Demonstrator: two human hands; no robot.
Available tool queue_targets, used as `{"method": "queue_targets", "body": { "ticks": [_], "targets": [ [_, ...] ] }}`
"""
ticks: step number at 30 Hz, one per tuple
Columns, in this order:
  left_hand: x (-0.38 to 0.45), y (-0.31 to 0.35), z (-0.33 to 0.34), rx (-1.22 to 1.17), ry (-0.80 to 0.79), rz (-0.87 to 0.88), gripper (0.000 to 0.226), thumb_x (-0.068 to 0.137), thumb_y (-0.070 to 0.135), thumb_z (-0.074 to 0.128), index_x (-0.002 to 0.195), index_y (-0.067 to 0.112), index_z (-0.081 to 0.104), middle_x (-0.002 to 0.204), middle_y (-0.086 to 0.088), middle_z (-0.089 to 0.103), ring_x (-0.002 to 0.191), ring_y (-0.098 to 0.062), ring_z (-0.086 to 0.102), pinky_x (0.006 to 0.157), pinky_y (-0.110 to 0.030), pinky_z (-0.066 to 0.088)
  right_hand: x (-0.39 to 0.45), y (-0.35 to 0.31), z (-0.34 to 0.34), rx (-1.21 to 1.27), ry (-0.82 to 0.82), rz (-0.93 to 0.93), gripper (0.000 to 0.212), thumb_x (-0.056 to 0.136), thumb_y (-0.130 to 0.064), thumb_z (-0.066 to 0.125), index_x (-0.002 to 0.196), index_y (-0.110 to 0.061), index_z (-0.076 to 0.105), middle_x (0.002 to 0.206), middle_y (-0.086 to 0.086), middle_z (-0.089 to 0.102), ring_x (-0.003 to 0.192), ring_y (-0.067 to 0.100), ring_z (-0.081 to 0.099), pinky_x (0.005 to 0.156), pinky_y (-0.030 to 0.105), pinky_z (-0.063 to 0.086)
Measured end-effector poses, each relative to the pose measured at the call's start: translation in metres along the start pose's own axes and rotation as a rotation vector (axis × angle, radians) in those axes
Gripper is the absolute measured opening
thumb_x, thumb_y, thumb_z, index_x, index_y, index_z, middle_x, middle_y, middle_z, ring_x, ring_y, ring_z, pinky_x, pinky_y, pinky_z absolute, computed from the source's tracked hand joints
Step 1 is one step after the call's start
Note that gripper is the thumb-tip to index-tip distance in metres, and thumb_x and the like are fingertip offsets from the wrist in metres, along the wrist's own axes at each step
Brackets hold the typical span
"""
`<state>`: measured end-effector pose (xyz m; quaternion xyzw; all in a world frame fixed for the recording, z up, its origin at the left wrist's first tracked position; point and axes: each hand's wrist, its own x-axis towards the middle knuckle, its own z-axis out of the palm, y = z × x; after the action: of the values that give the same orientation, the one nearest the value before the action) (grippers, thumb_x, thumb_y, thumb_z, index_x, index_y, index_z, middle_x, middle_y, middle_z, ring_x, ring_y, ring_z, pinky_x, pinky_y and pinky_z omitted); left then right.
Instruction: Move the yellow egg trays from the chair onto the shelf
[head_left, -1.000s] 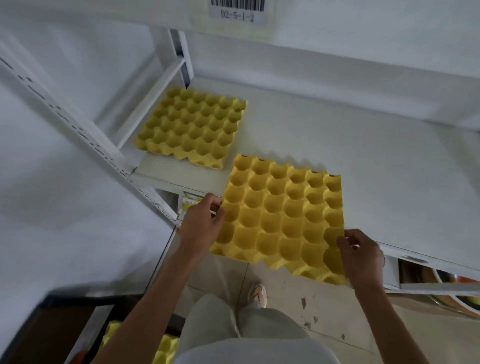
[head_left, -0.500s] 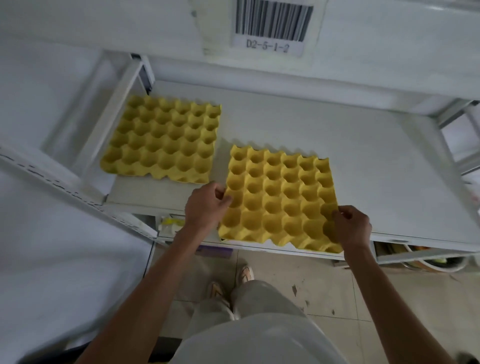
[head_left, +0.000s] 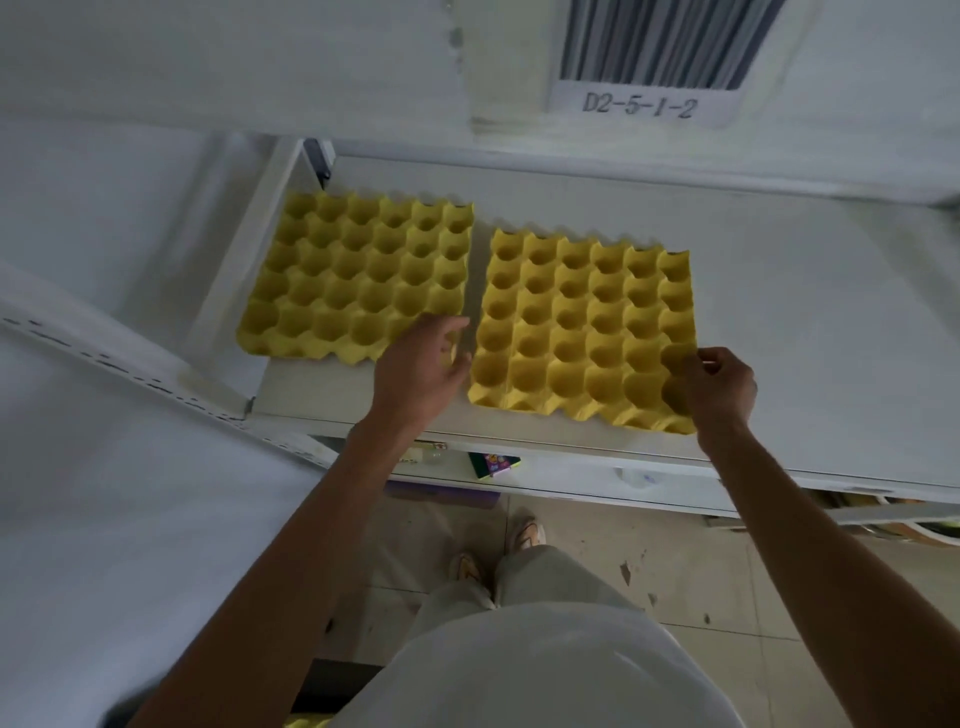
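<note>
The barcode label (head_left: 654, 57) is cut off by the top edge (bars blurred), and the right hand (head_left: 719, 387) hides a tray corner.

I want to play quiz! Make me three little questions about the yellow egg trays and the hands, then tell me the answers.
1. True or false: the right-hand yellow moulded egg tray lies flat on the white metal shelf.
2. How many yellow egg trays sit on the shelf: A one, B two, C three?
3. Fill in: the label above the shelf reads D2-5-1-____.

Key
1. True. It lies beside the left-hand yellow egg tray, with a narrow gap between them.
2. B. The right hand has its grip on the right-hand tray's near corner; the left hand is at its left edge with loose fingers.
3. 2
</note>
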<state>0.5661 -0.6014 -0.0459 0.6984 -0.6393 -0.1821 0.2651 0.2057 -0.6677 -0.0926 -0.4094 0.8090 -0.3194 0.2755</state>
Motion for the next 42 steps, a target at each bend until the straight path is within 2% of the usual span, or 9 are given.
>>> {"method": "queue_targets", "body": {
  "ticks": [2,4,6,8,12,15,25,33,42],
  "targets": [
    [0.007,-0.014,-0.008,0.217,0.072,0.059,0.047,0.089,0.039,0.069,0.133,0.027,0.062,0.129,0.005,0.065,0.115,-0.019,0.061,0.076,-0.032,0.053,0.007,-0.005,0.003,-0.022,-0.009,-0.02,0.026,0.091,-0.031,0.063,0.112,-0.021,0.075,0.105,0.005,0.076,0.096,0.026,0.069,0.082,0.04,0.059],
    [0.014,-0.028,-0.01,0.331,-0.007,0.052,0.054,0.092,0.046,0.063,0.141,0.025,0.057,0.149,-0.002,0.052,0.136,-0.027,0.048,0.095,-0.041,0.051,0.014,-0.01,0.006,-0.03,-0.011,-0.031,0.025,0.092,-0.029,0.062,0.111,-0.02,0.075,0.105,0.005,0.076,0.095,0.026,0.068,0.08,0.037,0.057],
    [0.015,-0.04,-0.007,0.38,-0.118,0.032,0.06,0.097,0.049,0.056,0.152,0.026,0.047,0.16,-0.005,0.04,0.15,-0.032,0.031,0.113,-0.049,0.04,0.017,-0.014,0.009,-0.038,-0.013,-0.038,0.025,0.092,-0.026,0.06,0.112,-0.02,0.074,0.106,0.006,0.076,0.097,0.028,0.068,0.081,0.039,0.057],
    [0.012,-0.05,-0.004,0.388,-0.156,0.065,0.066,0.098,0.048,0.056,0.158,0.026,0.037,0.161,-0.007,0.039,0.154,-0.035,0.022,0.118,-0.053,0.035,0.019,-0.017,0.013,-0.056,-0.014,-0.048,0.027,0.092,-0.025,0.059,0.114,-0.019,0.074,0.108,0.007,0.076,0.099,0.03,0.069,0.084,0.041,0.058],
    [0.011,-0.055,-0.007,0.388,-0.163,0.089,0.073,0.092,0.046,0.063,0.158,0.029,0.035,0.155,-0.003,0.047,0.152,-0.034,0.025,0.105,-0.051,0.049,0.024,-0.024,0.021,-0.107,-0.023,-0.071,0.027,0.094,-0.025,0.057,0.114,-0.018,0.074,0.111,0.009,0.076,0.101,0.034,0.069,0.087,0.05,0.06],
    [0.016,-0.057,-0.012,0.409,-0.185,0.085,0.072,0.09,0.046,0.064,0.156,0.032,0.037,0.151,0.001,0.052,0.149,-0.031,0.028,0.091,-0.048,0.059,0.027,-0.031,0.023,-0.115,-0.025,-0.077,0.027,0.094,-0.024,0.058,0.115,-0.017,0.074,0.111,0.009,0.076,0.1,0.033,0.07,0.086,0.05,0.061],
    [0.021,-0.062,-0.015,0.429,-0.184,0.092,0.065,0.09,0.045,0.062,0.151,0.037,0.041,0.144,0.008,0.058,0.146,-0.025,0.034,0.072,-0.042,0.062,0.028,-0.037,0.024,-0.13,-0.007,-0.047,0.027,0.095,-0.025,0.062,0.118,-0.019,0.075,0.112,0.01,0.075,0.099,0.034,0.07,0.087,0.051,0.061],
    [0.019,-0.061,-0.014,0.435,-0.156,0.099,0.065,0.09,0.048,0.062,0.151,0.038,0.042,0.144,0.011,0.057,0.145,-0.024,0.034,0.074,-0.04,0.06,0.026,-0.037,0.021,-0.152,0.016,-0.045,0.025,0.095,-0.024,0.063,0.117,-0.019,0.075,0.111,0.011,0.076,0.098,0.034,0.071,0.086,0.052,0.061],
    [0.016,-0.062,-0.01,0.411,-0.147,0.08,0.072,0.087,0.049,0.066,0.152,0.038,0.04,0.146,0.008,0.056,0.147,-0.026,0.031,0.08,-0.047,0.061,0.027,-0.04,0.018,-0.191,0.006,-0.089,0.026,0.092,-0.024,0.061,0.112,-0.02,0.077,0.107,0.008,0.077,0.094,0.032,0.071,0.082,0.043,0.061]
  ]
}}
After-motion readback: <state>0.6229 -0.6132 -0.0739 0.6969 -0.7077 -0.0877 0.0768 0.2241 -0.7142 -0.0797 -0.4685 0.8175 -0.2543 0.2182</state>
